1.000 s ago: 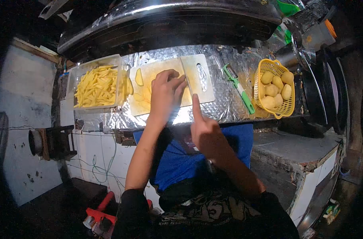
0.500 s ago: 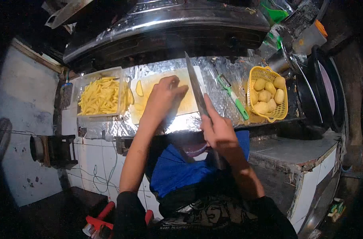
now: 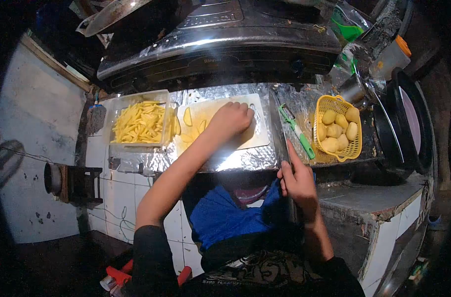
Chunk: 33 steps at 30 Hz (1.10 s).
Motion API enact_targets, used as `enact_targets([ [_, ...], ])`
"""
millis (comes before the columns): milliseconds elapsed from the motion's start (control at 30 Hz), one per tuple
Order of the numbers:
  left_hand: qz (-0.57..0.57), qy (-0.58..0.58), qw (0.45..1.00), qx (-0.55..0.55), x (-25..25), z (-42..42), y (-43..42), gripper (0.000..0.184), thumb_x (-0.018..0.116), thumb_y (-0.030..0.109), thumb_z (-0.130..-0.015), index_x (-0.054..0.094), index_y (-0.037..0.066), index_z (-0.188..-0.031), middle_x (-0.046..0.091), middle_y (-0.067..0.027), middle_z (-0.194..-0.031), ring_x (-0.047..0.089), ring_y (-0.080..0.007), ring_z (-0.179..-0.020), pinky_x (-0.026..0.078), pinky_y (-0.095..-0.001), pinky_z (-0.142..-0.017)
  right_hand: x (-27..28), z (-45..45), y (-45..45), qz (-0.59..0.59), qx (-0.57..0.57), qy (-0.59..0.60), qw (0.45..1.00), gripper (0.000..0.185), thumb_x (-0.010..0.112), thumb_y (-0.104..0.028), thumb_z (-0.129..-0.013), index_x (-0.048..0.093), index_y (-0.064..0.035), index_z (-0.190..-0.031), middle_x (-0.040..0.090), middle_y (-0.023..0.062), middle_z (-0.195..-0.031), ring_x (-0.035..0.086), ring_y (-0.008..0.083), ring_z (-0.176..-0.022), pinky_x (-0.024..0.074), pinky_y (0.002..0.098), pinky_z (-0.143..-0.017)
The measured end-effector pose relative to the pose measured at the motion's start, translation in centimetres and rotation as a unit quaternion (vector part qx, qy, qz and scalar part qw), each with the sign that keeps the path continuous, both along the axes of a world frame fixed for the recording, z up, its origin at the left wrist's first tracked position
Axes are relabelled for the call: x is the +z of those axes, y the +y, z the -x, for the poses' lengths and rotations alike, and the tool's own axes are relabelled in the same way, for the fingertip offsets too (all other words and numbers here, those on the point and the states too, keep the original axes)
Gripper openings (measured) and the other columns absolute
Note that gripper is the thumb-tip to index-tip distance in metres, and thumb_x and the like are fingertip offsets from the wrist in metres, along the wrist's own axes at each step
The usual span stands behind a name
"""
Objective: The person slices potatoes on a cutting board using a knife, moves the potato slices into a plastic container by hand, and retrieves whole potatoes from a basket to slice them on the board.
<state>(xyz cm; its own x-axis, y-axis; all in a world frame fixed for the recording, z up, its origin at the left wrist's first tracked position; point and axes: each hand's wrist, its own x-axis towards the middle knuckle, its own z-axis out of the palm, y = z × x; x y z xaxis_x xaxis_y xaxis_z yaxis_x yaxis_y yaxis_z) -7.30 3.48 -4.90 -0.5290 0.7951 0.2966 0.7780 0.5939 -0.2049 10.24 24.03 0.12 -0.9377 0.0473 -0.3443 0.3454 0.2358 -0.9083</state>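
Note:
My left hand is closed over the right part of the white cutting board; what its fingers hold, if anything, is hidden. Potato slices lie on the board's left side. My right hand grips a knife beyond the board's right edge, its blade pointing away from me. Left of the board, a clear plastic container holds cut potato sticks. A green and white peeler lies just right of the knife.
A yellow basket of peeled potatoes stands at the right of the foil-covered counter. Behind the board is a black stove with a pan at its left. Dark round pans stand at the far right.
My right hand has moved the knife off the board to the right and nearer my body. My left hand has shifted right across the board, and its fingers have curled in. The view has tilted.

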Motion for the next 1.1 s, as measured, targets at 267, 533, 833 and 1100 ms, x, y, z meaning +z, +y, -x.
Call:
enact_targets([
  [267,-0.002,-0.071,0.995,0.072,0.4,0.1,1.4,0.016,0.058,0.012,-0.081,0.060,0.003,-0.095,0.062,-0.0126,-0.088,0.069,-0.0287,-0.078,0.058,-0.0402,-0.069,-0.5,-0.4,0.6,-0.010,0.001,0.005,1.000,0.056,0.048,-0.010,-0.101,0.030,-0.0163,-0.154,0.057,0.0031,-0.071,0.048,0.0066,-0.050,0.0449,0.0247,-0.043],
  [533,-0.096,-0.187,0.974,0.090,1.2,-0.4,0.3,0.016,0.054,0.006,-0.082,0.063,0.003,-0.094,0.062,-0.0174,-0.093,0.066,-0.0357,-0.084,0.056,-0.0434,-0.076,-1.1,-0.1,0.3,-0.018,0.028,0.005,0.999,0.057,0.046,-0.013,-0.101,0.026,-0.0154,-0.155,0.061,0.0066,-0.074,0.053,0.0106,-0.049,0.0480,0.0284,-0.045],
  [833,-0.107,-0.128,0.983,0.075,0.4,-4.6,0.9,0.012,0.057,0.008,-0.079,0.059,0.002,-0.089,0.059,-0.0159,-0.084,0.064,-0.0317,-0.081,0.055,-0.0410,-0.070,-1.1,-0.5,0.7,-0.001,0.024,0.009,1.000,0.057,0.046,-0.013,-0.101,0.027,-0.0170,-0.154,0.060,0.0061,-0.074,0.053,0.0100,-0.050,0.0479,0.0276,-0.045],
  [1100,-0.060,-0.125,0.987,0.081,0.4,-9.7,0.3,0.022,0.058,0.009,-0.076,0.054,0.002,-0.097,0.055,-0.0125,-0.097,0.061,-0.0273,-0.092,0.054,-0.0358,-0.075,-1.2,-0.9,0.9,0.009,0.016,-0.007,1.000,0.058,0.046,-0.012,-0.101,0.026,-0.0169,-0.155,0.060,0.0060,-0.074,0.053,0.0098,-0.051,0.0483,0.0277,-0.045],
])
